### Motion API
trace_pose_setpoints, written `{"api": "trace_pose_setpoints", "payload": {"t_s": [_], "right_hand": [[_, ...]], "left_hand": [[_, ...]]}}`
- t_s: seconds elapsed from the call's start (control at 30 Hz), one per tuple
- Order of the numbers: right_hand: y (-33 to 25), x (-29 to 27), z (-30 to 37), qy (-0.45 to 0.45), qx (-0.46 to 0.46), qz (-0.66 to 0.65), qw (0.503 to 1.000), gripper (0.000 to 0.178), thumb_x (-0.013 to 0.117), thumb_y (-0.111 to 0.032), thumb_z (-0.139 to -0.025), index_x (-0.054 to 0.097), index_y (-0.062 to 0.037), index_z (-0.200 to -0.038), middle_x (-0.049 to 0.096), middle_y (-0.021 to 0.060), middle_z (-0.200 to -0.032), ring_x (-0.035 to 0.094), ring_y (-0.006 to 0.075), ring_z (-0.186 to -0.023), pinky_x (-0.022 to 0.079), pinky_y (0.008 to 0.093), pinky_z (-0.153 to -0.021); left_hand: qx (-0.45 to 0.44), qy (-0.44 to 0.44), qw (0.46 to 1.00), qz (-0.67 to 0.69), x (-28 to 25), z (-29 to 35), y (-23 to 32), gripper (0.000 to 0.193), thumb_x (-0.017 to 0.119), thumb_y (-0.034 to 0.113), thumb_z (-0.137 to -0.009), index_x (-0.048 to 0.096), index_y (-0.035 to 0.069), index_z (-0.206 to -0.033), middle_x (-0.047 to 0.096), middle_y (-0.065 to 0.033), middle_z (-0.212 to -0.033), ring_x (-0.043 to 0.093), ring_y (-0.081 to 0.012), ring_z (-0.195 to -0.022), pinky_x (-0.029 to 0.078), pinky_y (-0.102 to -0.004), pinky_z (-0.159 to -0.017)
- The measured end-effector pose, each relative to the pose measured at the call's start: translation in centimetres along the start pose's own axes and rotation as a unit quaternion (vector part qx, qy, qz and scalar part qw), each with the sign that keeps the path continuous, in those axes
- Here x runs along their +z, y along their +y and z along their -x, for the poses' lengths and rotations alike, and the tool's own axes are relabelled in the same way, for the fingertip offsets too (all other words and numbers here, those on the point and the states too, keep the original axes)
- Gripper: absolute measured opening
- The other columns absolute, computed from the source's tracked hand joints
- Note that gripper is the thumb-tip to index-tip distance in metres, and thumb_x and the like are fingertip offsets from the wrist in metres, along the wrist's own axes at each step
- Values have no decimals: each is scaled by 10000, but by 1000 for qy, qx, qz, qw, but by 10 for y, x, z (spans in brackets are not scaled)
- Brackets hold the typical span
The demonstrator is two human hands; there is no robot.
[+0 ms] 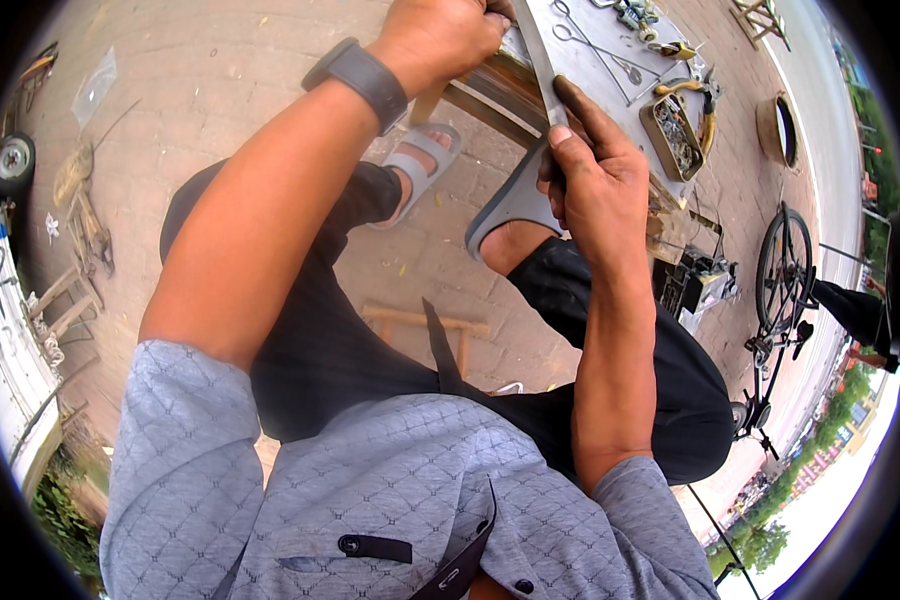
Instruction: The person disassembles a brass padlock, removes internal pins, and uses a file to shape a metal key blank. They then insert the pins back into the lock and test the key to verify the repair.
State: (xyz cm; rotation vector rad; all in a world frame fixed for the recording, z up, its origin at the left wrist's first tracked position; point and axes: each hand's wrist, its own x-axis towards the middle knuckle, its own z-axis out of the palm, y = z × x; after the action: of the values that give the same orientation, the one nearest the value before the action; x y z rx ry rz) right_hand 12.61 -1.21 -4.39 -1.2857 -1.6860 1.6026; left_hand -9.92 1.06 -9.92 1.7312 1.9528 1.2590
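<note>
A long, flat, grey metal blade (542, 62) slants over the edge of the work table (610, 75). The near end of that blade lies between the thumb and fingers of my right hand (602, 170), and the index finger stretches along its side. The fingertips of this hand look blackened. My left hand (442, 32) is closed at the top edge of the picture, right beside the blade's far part. What its fingers grip is cut off by the frame, so I cannot make it out. A dark band (360, 80) wraps my left wrist.
On the table lie scissor-like metal rods (595, 48), yellow-handled pliers (708, 100) and a tin (673, 137) of small metal parts. A dark machine (695, 280) stands below its right side. Farther right are a bucket (776, 132) and a bicycle (782, 270). A small wooden stool (420, 322) sits between my legs.
</note>
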Motion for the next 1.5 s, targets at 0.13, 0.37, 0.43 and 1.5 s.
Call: {"api": "trace_pose_setpoints", "payload": {"t_s": [0.13,0.37,0.43,1.5], "right_hand": [[-1,3,-2,4,-9,15,1000,457,589,-77,-1018,601,2,-1468,590,-15,-721,473,47,-568,403,235,-519],[10,5,-8,15,-59,27,998,445,601,-67,-1008,610,50,-1437,604,-16,-747,497,52,-641,433,239,-580],[6,9,-20,14,-52,35,998,441,598,-66,-1009,612,53,-1434,618,-6,-763,515,56,-665,442,238,-594],[-1,2,-10,8,-10,-44,999,486,603,-111,-1025,562,-7,-1499,621,14,-716,488,58,-503,395,230,-456]], "left_hand": [[7,7,1000,6,-6,3,7,182,692,142,-822,797,11,-892,736,-216,-879,724,-379,-855,578,-452,-813],[7,4,1000,-5,-5,2,7,176,697,144,-817,798,15,-881,732,-220,-872,721,-390,-852,577,-465,-800],[7,8,1000,-8,-3,1,4,175,699,146,-815,799,18,-880,732,-219,-871,720,-390,-850,577,-465,-799],[-48,-22,999,-5,5,0,-5,205,707,221,-903,789,51,-982,762,-178,-893,746,-339,-822,588,-421,-770]]}}
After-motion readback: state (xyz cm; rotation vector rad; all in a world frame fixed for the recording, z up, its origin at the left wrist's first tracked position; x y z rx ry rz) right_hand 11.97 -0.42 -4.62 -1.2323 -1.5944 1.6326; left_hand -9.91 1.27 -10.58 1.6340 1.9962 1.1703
